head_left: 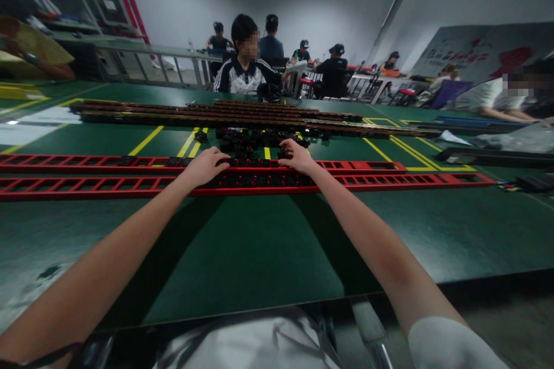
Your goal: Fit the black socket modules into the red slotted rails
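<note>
Two long red slotted strips (433,179) lie side by side across the green table, with small black square parts (259,181) set in several of their slots. My left hand (204,168) rests at the strips, left of the middle, its thumb and fingers apart beside the black parts. Opposite it, my right hand (298,159) reaches over the far strip with bent, separated fingers near the black parts. No held part can be made out in either hand. Just beyond them lies a pile of loose black parts (242,139).
Behind the loose parts lies a stack of long brown-black strips (182,113). Dark rails (485,157) and clear plastic (519,137) lie at the right. A person (246,72) sits across the green table (259,253); others sit farther back and at the right.
</note>
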`<action>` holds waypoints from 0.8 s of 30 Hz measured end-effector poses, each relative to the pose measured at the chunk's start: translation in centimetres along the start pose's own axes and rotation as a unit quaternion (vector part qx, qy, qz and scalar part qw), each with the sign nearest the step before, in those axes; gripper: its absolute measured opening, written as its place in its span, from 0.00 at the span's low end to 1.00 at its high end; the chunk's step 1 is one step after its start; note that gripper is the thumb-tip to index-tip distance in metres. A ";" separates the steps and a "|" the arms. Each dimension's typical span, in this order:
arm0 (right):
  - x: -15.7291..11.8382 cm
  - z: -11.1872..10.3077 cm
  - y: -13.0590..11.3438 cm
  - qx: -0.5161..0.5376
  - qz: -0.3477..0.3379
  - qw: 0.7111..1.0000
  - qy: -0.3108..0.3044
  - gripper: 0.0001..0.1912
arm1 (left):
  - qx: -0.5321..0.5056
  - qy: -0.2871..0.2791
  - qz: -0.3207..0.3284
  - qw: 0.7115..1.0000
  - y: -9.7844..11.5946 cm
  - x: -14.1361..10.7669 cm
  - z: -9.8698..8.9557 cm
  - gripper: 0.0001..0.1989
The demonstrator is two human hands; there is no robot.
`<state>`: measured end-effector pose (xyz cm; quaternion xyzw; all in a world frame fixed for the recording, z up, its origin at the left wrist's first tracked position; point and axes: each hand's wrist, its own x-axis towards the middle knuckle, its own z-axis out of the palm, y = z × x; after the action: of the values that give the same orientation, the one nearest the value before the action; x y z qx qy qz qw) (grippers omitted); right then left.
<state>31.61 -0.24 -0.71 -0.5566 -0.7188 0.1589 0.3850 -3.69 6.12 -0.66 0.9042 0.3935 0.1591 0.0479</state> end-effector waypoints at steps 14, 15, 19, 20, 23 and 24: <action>-0.7 0.2 -1.5 -0.056 -0.052 0.993 -0.086 0.29 | 0.008 -0.001 0.002 1.000 -0.2 0.1 0.1 0.24; -0.7 0.2 -1.6 -0.055 -0.036 0.995 -0.081 0.28 | 0.007 -0.002 0.002 1.000 -0.2 0.1 0.1 0.24; -0.8 0.1 -2.0 -0.064 -0.049 0.994 -0.076 0.16 | 0.002 0.001 -0.002 1.000 -0.2 0.1 0.1 0.24; -0.8 0.1 -2.1 -0.065 -0.066 0.993 -0.074 0.14 | 0.001 0.002 -0.002 1.000 -0.2 0.1 0.1 0.24; -0.8 0.2 -2.3 -0.072 -0.102 0.990 -0.064 0.12 | 0.003 0.003 -0.002 1.000 -0.1 0.0 0.0 0.23; -0.8 0.2 -2.3 -0.074 -0.107 0.989 -0.065 0.12 | 0.004 0.002 -0.002 1.000 0.0 0.0 0.0 0.24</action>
<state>29.95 -1.70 0.42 -0.4924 -0.8073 0.0988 0.3099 -3.70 6.17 -0.69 0.9033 0.3958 0.1597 0.0440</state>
